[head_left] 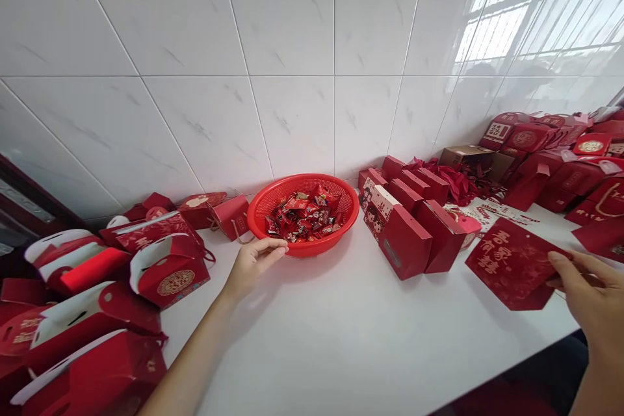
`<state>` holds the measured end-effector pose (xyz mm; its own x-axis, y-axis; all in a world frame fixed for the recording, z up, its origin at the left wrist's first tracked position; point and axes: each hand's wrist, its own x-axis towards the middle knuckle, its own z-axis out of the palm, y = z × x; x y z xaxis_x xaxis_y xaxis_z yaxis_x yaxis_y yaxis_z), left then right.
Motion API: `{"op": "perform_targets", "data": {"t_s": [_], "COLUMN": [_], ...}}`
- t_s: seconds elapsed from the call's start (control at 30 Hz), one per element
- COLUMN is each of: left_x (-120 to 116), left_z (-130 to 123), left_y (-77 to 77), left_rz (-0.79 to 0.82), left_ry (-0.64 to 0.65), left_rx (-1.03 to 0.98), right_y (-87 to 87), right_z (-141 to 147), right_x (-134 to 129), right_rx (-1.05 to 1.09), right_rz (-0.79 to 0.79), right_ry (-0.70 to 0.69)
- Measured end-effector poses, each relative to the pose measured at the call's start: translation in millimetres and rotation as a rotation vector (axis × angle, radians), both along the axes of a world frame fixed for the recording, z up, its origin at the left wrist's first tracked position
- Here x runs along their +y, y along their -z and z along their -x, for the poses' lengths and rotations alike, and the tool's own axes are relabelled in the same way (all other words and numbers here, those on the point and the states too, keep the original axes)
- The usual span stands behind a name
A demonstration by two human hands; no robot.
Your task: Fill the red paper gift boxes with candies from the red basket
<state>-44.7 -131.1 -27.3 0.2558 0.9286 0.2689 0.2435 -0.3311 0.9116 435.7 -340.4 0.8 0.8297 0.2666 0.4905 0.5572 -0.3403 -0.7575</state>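
My left hand (253,264) reaches to the near left rim of a round red plastic basket (350,221), its thumb and fingers pinched together there. Wrapped candies (307,214) in mostly red packets lie inside the basket. At the right, my right hand (585,283) grips a dark red paper gift box (509,263) by its right side. Gold characters show on the box's face, and it is tilted above the table's right part. The fingers behind the box are partly hidden.
Open red gift boxes (170,273) crowd the left side of the white table (312,344). Several closed red boxes (404,244) stand right of the basket. Red ribbons (455,183), a cardboard box (470,156) and piled red boxes (531,136) lie farther right, along the tiled wall (292,123).
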Motion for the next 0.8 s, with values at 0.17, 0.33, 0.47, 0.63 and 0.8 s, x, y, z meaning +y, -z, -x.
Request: {"op": "perform_targets", "data": {"t_s": [0.17,0.33,0.47,0.63,0.8], "left_x": [-3,-6,-6,-6,-8], "left_z": [-2,-5,-5,-5,-6], "left_y": [0.3,0.6,1.6,2.7,4.2], "left_rz": [0.007,0.011,0.028,0.020,-0.001], "left_ry": [-0.023,-0.023,-0.021,-0.028,0.012], "left_rx": [0.010,0.017,0.000,0.001,0.036], "right_y": [-3.4,11.0,18.2,13.5,30.8], "right_z": [18,21,23,24,5], "right_x": [16,25,25,26,27], "right_rx": [0.168,0.346,0.381,0.288,0.138], "right_rz": [0.105,0.086,0.104,0.189,0.232], "right_ry": [0.054,-0.020,-0.015,-0.032,-0.082]}}
